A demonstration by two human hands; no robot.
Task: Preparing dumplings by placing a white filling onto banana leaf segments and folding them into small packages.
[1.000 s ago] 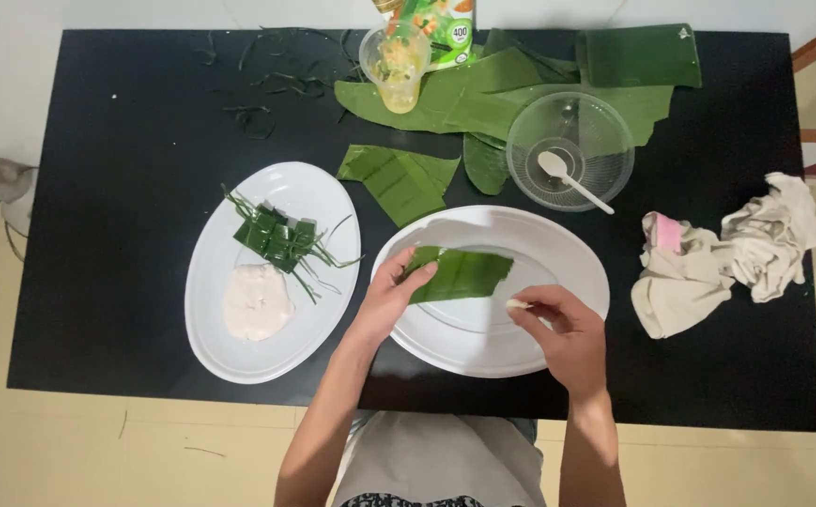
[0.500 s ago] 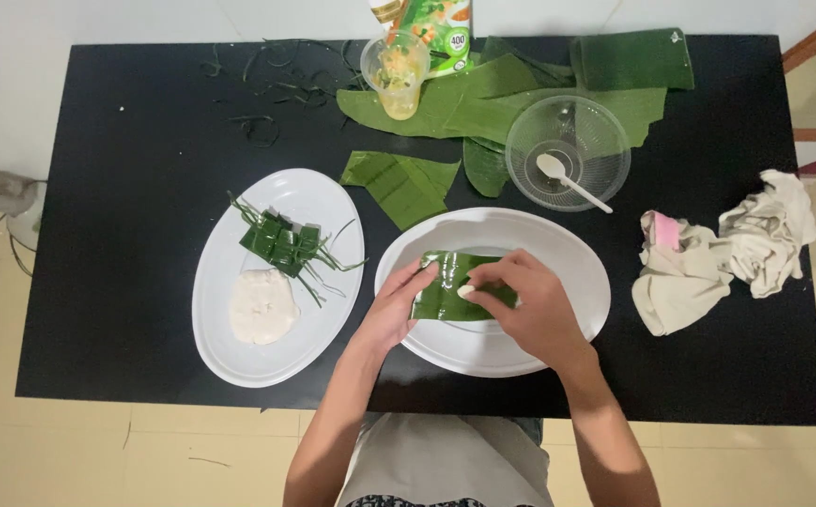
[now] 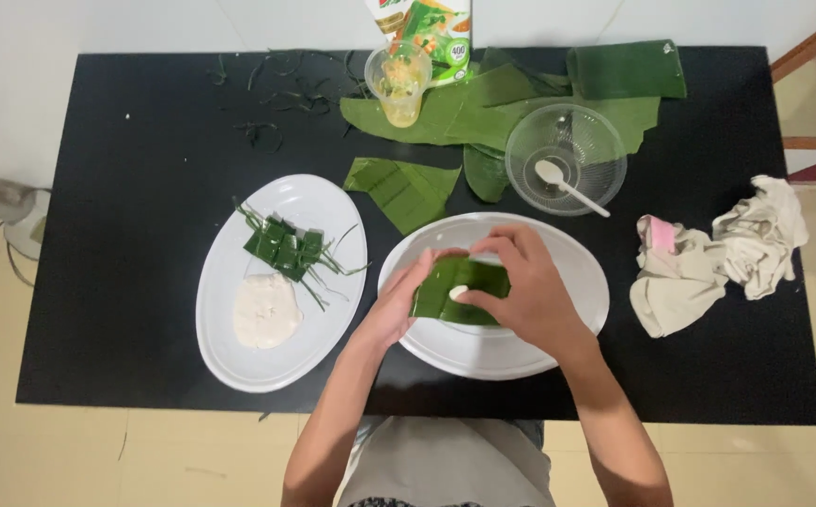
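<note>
Folding now: both hands, left hand [image 3: 397, 302] and right hand [image 3: 521, 286], fingers gripping the banana-leaf strip [image 3: 450, 293], lately flat, over the oval plate [image 3: 577, 272].

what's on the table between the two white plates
Nothing: in the head view only bare black table separates the left plate from the right plate.

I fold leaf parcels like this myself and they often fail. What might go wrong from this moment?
The white filling shows at the open fold of the leaf piece, so it may squeeze out as the right hand presses. The left hand steadies only one edge, so the fold might spring open over the white oval plate. The clear bowl with its spoon sits just beyond, and a lifting hand might knock it.
</note>
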